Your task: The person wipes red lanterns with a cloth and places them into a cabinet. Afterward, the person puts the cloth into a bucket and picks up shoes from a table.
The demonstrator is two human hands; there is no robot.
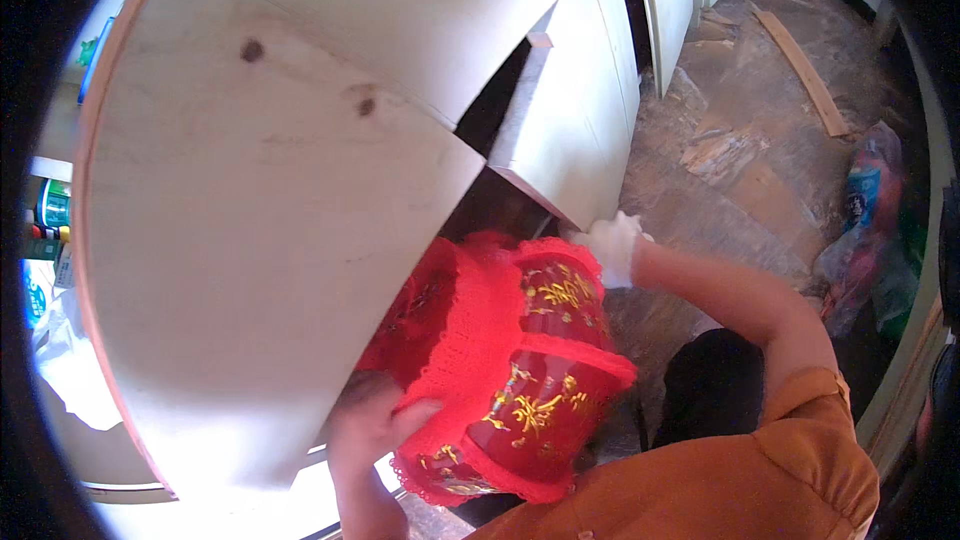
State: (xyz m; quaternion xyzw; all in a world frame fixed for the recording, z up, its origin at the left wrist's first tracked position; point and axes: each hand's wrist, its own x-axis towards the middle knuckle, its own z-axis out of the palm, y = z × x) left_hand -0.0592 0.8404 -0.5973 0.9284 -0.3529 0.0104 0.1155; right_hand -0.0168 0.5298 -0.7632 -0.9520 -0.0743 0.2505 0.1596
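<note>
A red, lace-trimmed cloth object with gold lettering, apparently a festive lantern [555, 397], lies in front of my body, partly under the edge of a pale wooden panel [285, 240]. My left hand [386, 416] grips its near left edge, with the thumb over the red trim and the other fingers hidden. At its far end is my right hand [611, 240], in a whitish glove, beside the lower corner of a pale cabinet door [577, 105]. Blur and overlap hide whether those fingers hold the door or the cloth. A dark opening shows between panel and door.
More pale doors [667, 7] stand at the top right. On the worn brown floor lie a wooden strip [802, 71] and, at right, a clear plastic bag [862, 217] with coloured things inside. Containers and a white plastic bag [71, 360] are at the far left.
</note>
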